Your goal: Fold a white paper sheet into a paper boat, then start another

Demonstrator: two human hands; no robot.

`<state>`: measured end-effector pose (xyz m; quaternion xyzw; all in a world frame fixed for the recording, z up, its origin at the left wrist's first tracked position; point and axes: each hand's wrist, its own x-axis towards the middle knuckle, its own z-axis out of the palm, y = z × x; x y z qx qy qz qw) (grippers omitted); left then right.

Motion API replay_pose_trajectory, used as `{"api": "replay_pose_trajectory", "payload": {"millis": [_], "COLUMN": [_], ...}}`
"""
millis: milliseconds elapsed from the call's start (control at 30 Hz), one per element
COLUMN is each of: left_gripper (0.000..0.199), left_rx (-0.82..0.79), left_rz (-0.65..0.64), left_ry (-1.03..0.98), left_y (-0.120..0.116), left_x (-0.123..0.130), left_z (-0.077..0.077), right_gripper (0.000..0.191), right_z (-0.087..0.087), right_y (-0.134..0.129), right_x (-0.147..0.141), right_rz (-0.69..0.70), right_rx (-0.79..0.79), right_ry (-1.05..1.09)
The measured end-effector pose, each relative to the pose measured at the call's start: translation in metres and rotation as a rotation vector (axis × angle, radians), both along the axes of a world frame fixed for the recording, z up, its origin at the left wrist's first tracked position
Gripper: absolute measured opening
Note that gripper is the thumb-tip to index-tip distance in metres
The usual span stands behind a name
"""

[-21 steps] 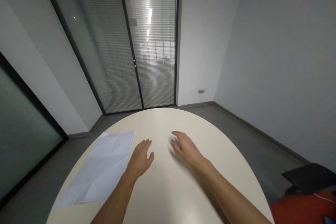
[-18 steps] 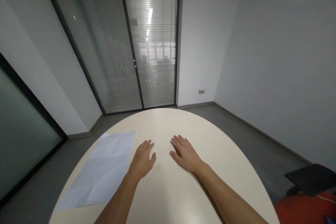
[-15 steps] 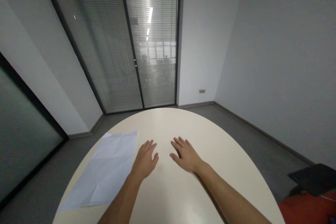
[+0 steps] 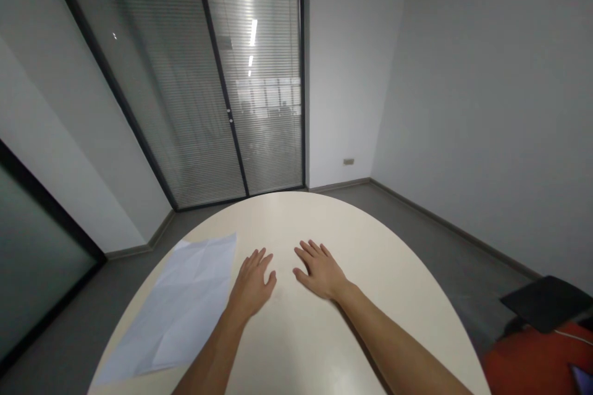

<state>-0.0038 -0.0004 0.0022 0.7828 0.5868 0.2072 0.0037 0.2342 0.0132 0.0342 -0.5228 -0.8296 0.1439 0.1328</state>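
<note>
My left hand [image 4: 251, 284] is palm down over the cream round table [image 4: 296, 210], fingers apart and holding nothing. Just to its left lies a large creased white sheet of paper [image 4: 185, 302], reaching toward the table's left edge. My right hand [image 4: 320, 270] is also palm down, its fingers spread, with nothing in it. A gap of bare tabletop separates the two thumbs.
A red seat [image 4: 528, 361] with a dark flat object [image 4: 546, 302] above it stands at the lower right. Beyond the table are a glass door with blinds [image 4: 185, 105] and grey walls, one with a small socket [image 4: 348, 162].
The view has turned slightly to the right, so more of the red seat shows. Both hands keep nearly the same pose and place on the table.
</note>
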Motion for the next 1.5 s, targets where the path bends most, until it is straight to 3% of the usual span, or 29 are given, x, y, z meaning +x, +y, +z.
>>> {"api": "replay_pose_trajectory", "payload": {"millis": [167, 300, 567, 800, 1000, 1200, 1500], "left_gripper": [0.045, 0.042, 0.04, 0.043, 0.055, 0.053, 0.054], "left_rx": [0.02, 0.035, 0.025, 0.008, -0.082, -0.03, -0.048], "left_rz": [-0.029, -0.015, 0.123, 0.043, 0.063, 0.043, 0.016], "left_ry": [-0.026, -0.026, 0.003, -0.012, 0.038, 0.049, 0.037], "left_y": [0.004, -0.001, -0.027, -0.05, -0.047, -0.043, -0.037], "left_x": [-0.004, 0.0, 0.023, 0.025, 0.026, 0.021, 0.016], "left_z": [-0.009, -0.007, -0.005, 0.004, 0.002, 0.002, -0.002], "right_gripper": [0.07, 0.067, 0.066, 0.066, 0.07, 0.073, 0.07], "right_z": [-0.005, -0.007, -0.003, -0.004, -0.003, -0.006, -0.005], "right_y": [0.002, 0.002, -0.014, -0.028, -0.019, -0.005, -0.005], "right_x": [0.002, 0.005, 0.012, 0.02, 0.013, 0.003, 0.006], "right_rz": [-0.003, 0.004, 0.018, 0.028, 0.078, 0.127, 0.125], "right_rx": [0.025, 0.014, 0.014, 0.02, 0.064, -0.034, -0.013], "right_ry": [0.025, 0.034, 0.022, 0.018, -0.052, -0.096, -0.046]}}
